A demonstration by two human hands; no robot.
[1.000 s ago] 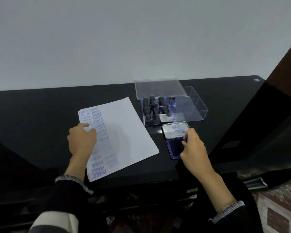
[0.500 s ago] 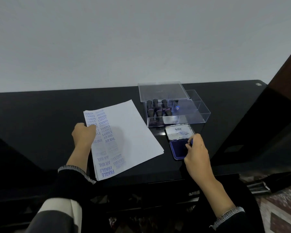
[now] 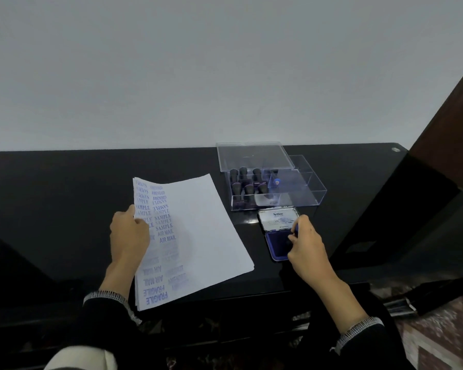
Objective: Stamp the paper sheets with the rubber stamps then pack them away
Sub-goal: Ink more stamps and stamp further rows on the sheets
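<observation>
Left grip (image 3: pixel 129 233) pinches the paper sheets (image 3: pixel 198 236) at their 9 o'clock edge; right grip (image 3: pixel 304 243) pinches the ink pad (image 3: pixel 278 231) at its 3 o'clock edge.

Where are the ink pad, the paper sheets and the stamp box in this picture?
ink pad (image 3: pixel 277 244), head view, on the blue inked surface.
paper sheets (image 3: pixel 206 236), head view, on the blank right half of the top sheet.
stamp box (image 3: pixel 300 194), head view, on its clear front wall.

The room is dim and the light is soft; the black bench (image 3: pixel 64 196) shines weakly, the picture edges bend.
</observation>
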